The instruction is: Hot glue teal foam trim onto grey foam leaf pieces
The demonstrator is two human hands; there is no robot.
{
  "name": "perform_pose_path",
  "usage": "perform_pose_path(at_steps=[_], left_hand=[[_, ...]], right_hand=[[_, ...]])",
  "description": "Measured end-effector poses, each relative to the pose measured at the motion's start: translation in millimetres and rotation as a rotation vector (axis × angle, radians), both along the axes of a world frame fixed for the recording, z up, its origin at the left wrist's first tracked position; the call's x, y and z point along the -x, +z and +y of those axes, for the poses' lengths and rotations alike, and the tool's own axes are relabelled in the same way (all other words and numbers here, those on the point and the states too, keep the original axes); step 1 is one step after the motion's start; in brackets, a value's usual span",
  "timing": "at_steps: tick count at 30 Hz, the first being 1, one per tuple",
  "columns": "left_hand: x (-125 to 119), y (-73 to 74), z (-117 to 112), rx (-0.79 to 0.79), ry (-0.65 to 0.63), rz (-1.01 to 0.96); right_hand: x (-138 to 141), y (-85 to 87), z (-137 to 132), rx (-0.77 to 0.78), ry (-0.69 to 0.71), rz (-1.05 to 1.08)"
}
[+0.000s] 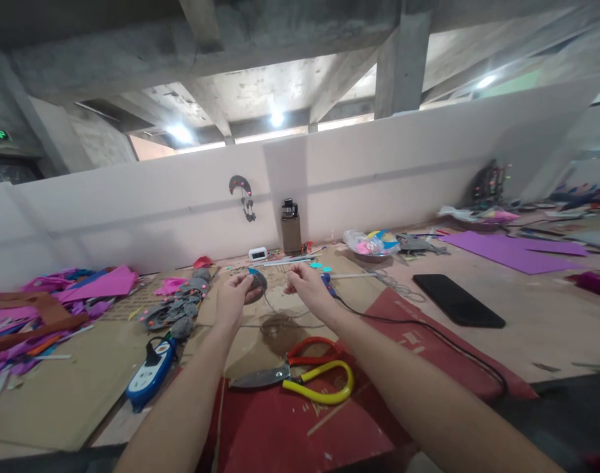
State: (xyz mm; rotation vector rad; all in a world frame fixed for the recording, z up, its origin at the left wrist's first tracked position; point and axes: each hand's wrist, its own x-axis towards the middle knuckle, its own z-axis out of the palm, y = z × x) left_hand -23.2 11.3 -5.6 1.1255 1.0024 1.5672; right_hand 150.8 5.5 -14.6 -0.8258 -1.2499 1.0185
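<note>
My left hand (232, 297) is closed on a rounded grey felt piece (259, 289) that shows a small blue patch at its top. A thin strand of cord (267, 303) hangs from the piece toward the cardboard. To the right, my right hand (305, 287) is raised with its fingers pinched together; whatever they hold is too small to name. Below both hands lies a coil of thin cord (277, 325). Nearer to me, scissors (324, 384) with one red and one yellow handle rest on a red board (280, 433), their blades pointing left.
Left of my hands are a blue-and-white power strip (152, 374), grey felt pieces (179, 305) and colourful felt scraps (58, 309). A black phone (457, 300), a black cable (422, 322) and purple sheets (511, 251) lie right. A brown bottle (291, 233) stands by the wall.
</note>
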Motion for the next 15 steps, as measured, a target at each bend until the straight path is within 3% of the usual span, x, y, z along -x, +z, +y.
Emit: perform_pose_path(at_steps=[11, 15], left_hand=[[1.9, -2.8, 1.9, -0.027, -0.003, -0.005], [4.4, -2.4, 4.4, -0.032, 0.041, -0.041]], right_hand=[[-1.2, -7.9, 2.8, -0.108, 0.002, -0.233], [0.6, -10.9, 4.7, -0.224, -0.078, -0.384]])
